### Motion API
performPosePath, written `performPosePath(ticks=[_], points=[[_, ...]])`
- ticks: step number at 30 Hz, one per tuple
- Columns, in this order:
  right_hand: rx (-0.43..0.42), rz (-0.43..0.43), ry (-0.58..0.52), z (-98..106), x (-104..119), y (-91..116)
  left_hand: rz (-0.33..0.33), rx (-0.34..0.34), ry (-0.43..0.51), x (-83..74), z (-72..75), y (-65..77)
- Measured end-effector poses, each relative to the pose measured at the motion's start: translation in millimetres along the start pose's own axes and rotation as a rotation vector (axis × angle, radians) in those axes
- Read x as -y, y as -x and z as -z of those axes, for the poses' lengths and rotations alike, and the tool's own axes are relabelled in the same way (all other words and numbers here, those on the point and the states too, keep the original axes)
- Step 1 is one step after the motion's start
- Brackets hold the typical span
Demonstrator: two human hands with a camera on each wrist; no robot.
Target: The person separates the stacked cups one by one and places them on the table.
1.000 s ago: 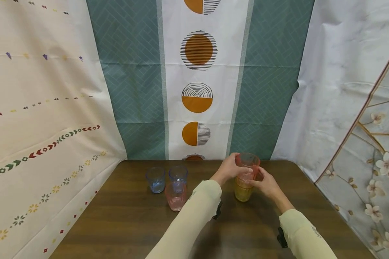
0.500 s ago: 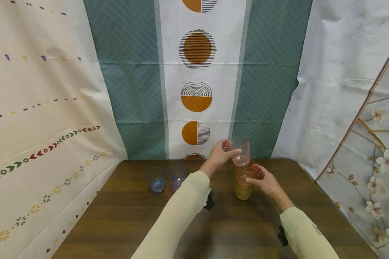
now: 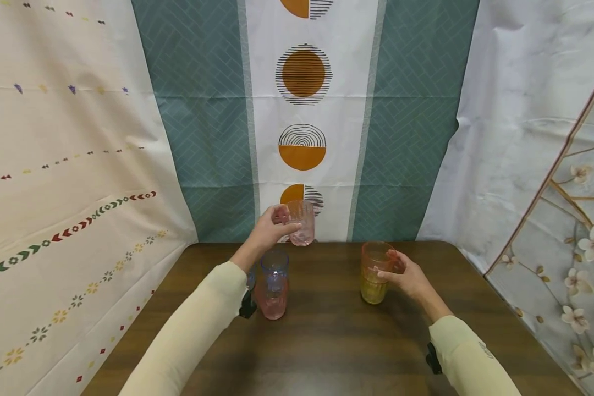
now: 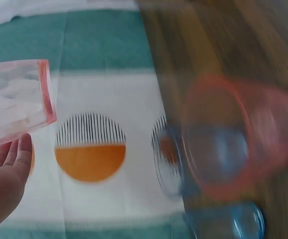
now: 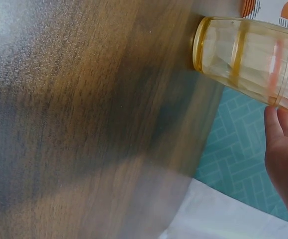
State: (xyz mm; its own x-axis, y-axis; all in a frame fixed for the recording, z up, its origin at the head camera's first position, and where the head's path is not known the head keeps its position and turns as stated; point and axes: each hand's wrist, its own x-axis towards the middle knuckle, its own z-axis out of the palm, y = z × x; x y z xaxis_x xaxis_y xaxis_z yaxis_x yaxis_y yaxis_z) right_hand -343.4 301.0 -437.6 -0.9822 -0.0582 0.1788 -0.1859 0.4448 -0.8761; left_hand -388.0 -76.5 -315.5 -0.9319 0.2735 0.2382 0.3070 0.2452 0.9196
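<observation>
My left hand (image 3: 272,224) grips a clear pink drinking glass (image 3: 302,225) raised above the back of the table, thumb on its near side. In the left wrist view its thick pink rim (image 4: 47,92) shows beside the fingers. At the right, my right hand (image 3: 407,278) holds a nested stack, its fingers and thumb round the upper part. The stack has a pink glass (image 3: 376,254) seated in a yellow glass (image 3: 373,292), whose base is down at the table. In the right wrist view, the yellow glass's base (image 5: 199,45) faces the wood.
Left of centre stands another pink glass (image 3: 272,305), with a blue glass (image 3: 274,258) just behind it. A second blue glass (image 3: 251,278) is mostly hidden by my left forearm. The brown wooden table (image 3: 322,341) ends at a hanging patterned cloth (image 3: 396,137).
My left hand has lifted the pink glass out of the stack, up and then far to the left. The right hand has stayed at the stack.
</observation>
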Motion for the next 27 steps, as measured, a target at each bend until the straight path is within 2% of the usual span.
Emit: performPosePath(ticks=[3, 6, 9, 14, 20, 27], points=[[0.003, -0.012, 0.002, 1, 1, 1, 0.005, -0.019, -0.03, 14.1, 25.4, 7.2], [0.006, -0.022, 0.001, 1, 2, 1, -0.005, -0.059, -0.093, 27.5, 45.5, 20.7], [0.004, -0.021, -0.003, 0, 2, 1, 0.023, -0.078, -0.137, 39.1, 63.0, 38.2], [-0.002, -0.017, 0.004, -1, 0, 0, 0.05, -0.09, -0.154, 62.2, 86.9, 69.6], [-0.003, -0.012, -0.013, -2, 0, 0, 0.057, -0.109, -0.169, 86.4, 104.3, 97.1], [0.001, -0.007, -0.005, -1, 2, 3, 0.068, -0.117, -0.207, 117.7, 103.5, 115.2]])
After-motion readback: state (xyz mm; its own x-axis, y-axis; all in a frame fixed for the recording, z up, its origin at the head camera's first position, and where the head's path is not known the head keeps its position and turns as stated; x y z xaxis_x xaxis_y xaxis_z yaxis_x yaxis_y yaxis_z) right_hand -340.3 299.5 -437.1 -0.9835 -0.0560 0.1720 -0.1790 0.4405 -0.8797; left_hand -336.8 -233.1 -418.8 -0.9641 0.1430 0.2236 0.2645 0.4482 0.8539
